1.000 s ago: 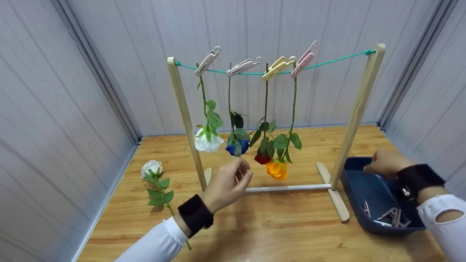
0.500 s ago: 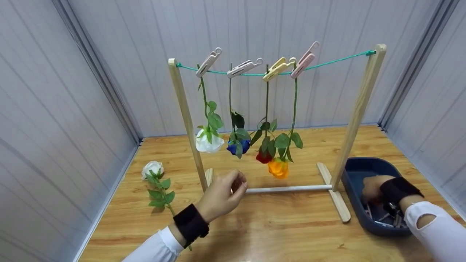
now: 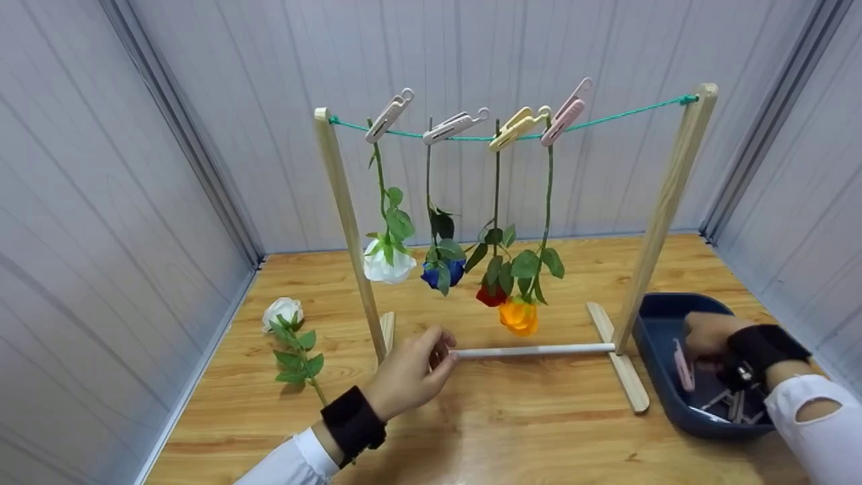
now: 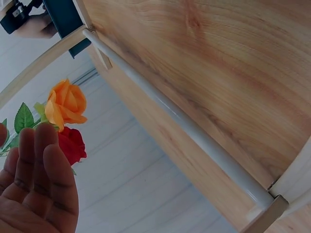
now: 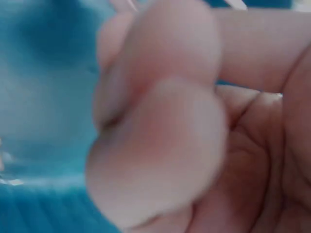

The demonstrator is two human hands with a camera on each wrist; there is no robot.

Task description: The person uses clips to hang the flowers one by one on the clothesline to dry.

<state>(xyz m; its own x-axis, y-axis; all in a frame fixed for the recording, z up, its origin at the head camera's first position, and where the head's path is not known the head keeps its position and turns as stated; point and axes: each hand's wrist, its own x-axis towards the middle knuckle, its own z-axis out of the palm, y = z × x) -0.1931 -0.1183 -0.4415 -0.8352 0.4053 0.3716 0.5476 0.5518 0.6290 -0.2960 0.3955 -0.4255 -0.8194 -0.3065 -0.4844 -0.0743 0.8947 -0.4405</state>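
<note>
My right hand (image 3: 712, 335) is inside the dark blue basin (image 3: 697, 431) at the right. Its thumb and fingers pinch a pink clothespin (image 3: 683, 366), which sticks out on the hand's left side. In the right wrist view the fingertips (image 5: 160, 145) press together and hide most of what is between them. My left hand (image 3: 412, 369) hovers in front of the rack's white bottom bar (image 3: 535, 351), fingers loosely curled and holding nothing. Above it hang a white rose (image 3: 389, 263), a blue rose (image 3: 441, 274), a red rose (image 3: 491, 295) and an orange rose (image 3: 518, 316), heads down.
Clothespins clip the stems to a green cord (image 3: 626, 113) between two wooden posts (image 3: 667, 209). Another white rose (image 3: 283, 314) lies on the wooden table (image 3: 512, 431) at the left. Several more clothespins (image 3: 734, 407) lie in the basin.
My right hand has reached down into the basin and come up slightly with the pink clothespin. My left hand has lowered a little, away from the hanging blue rose.
</note>
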